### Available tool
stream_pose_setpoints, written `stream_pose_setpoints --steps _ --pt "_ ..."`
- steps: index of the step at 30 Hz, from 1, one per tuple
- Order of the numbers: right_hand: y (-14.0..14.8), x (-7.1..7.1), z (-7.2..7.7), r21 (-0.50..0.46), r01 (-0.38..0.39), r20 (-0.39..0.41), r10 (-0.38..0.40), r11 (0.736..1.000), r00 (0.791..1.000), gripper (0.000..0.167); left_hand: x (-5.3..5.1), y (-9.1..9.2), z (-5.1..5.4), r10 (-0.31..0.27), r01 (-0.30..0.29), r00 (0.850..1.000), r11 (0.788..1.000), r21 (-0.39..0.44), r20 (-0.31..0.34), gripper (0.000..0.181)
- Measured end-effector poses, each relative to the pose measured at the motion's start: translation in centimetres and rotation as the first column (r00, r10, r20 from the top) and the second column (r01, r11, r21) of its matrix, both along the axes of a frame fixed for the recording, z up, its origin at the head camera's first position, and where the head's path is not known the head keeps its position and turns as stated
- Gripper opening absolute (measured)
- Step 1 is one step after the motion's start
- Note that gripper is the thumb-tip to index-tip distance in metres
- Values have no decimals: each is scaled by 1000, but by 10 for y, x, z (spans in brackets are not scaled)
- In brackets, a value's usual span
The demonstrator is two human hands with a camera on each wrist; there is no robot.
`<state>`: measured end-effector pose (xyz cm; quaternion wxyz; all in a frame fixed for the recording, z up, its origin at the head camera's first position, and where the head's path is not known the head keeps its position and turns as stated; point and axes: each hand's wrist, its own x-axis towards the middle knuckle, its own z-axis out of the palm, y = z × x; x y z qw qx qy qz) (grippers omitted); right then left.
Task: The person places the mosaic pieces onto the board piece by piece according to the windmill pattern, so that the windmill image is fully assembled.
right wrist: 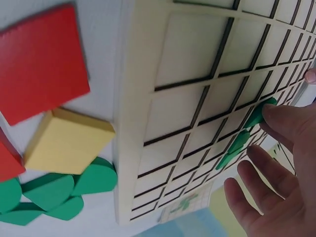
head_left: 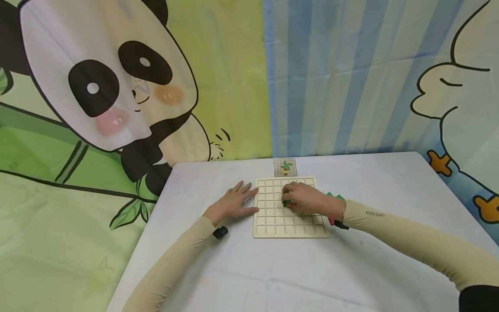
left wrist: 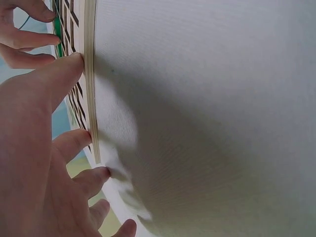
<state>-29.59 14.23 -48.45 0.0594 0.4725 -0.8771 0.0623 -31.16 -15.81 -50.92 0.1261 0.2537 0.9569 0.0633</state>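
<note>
So we've got snug beige sleeves [head_left: 409, 239], tiny dark lettering [head_left: 375, 214] on the right one, plus little black wrist gadgets [head_left: 220, 232].

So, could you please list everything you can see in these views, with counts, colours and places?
Grid board: one, pale wood, on the table
Pattern card: one, pale with green, yellow and red, beyond the board
Placed pieces: at least two, green, on the board by the right hand
Loose green pieces: at least four, green, right of the board
Red pieces: two visible, red, right of the board
Yellow piece: one visible, yellow, among those
Table: one, white, beneath
Backdrops: panda on green, stripes in blue, behind
Sleeves: two, beige, forearms
Left hand: one, bare, touching board's left edge
Right hand: one, bare, over the board
</note>
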Motion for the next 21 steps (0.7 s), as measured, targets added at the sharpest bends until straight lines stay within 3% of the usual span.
stream_pose_setpoints --steps 9,16,21 --pt "0 0 7 69 -42 -22 43 997 999 14 0 0 1 -3 3 1000 1000 8 5 82" --pt "2 -2 4 81 -65 -99 73 995 992 15 0 1 2 -3 3 1000 1000 5 2 82" --pt "2 -2 1 83 -55 -79 62 995 995 17 1 1 1 -4 4 1000 1000 6 4 81"
